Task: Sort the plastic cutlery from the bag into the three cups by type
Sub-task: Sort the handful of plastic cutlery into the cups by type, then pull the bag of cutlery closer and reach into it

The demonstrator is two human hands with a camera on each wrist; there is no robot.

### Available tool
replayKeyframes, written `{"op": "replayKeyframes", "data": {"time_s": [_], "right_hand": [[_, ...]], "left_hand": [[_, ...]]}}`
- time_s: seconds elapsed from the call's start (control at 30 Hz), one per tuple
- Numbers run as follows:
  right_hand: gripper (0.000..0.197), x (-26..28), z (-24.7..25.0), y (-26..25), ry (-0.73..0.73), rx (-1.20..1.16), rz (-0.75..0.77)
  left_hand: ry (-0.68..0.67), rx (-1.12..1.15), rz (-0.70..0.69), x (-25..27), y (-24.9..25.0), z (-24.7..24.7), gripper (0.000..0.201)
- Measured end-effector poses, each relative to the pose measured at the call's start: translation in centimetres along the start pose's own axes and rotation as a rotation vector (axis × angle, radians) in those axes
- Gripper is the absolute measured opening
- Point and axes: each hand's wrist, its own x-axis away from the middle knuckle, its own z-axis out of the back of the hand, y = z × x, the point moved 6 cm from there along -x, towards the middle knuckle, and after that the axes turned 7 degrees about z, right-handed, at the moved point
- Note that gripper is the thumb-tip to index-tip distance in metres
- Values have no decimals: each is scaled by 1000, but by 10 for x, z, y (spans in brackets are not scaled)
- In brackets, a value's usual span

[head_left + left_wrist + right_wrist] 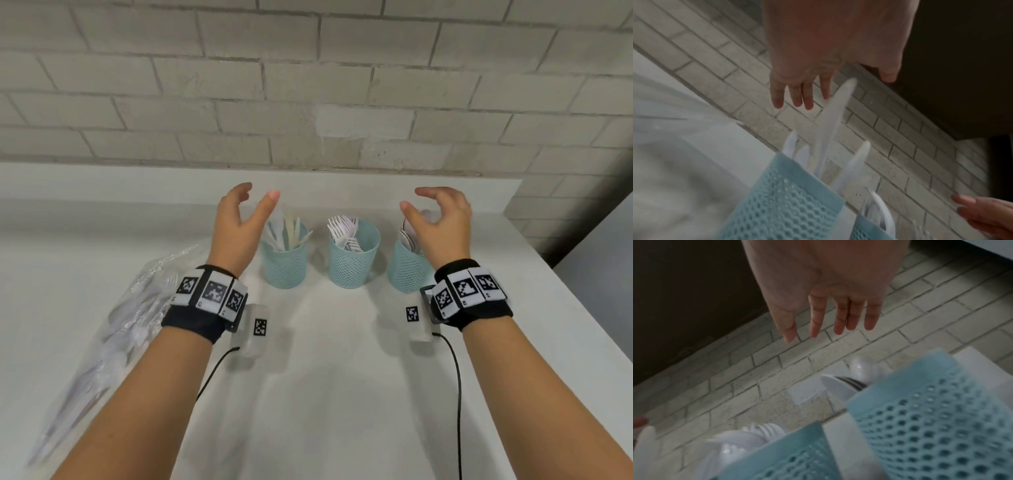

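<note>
Both hands are hovering empty, fingers spread: left hand (239, 219) over the knife-filled teal mesh cup (286, 262), right hand (440, 222) over the spoon cup (406, 270). Clear plastic bag (113, 329) is lying left; best reaching there next, lifting single pieces.

The right hand (830, 280) hangs above with straight, slightly spread fingers (840, 316), holding nothing. Below sits a teal mesh cup (937, 418) with what look like blurred spoons (840, 386), beside another cup (789, 456) of white forks (756, 434).
</note>
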Motion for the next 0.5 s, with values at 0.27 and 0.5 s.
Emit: {"op": "replayKeyframes", "data": {"time_s": [0.27, 0.5], "right_hand": [[13, 40, -30, -68, -74, -157, 207], [20, 83, -81, -120, -441, -237, 333]], "left_hand": [[5, -1212, 348, 51, -79, 68, 44], [46, -916, 125, 64, -45, 107, 43]]}}
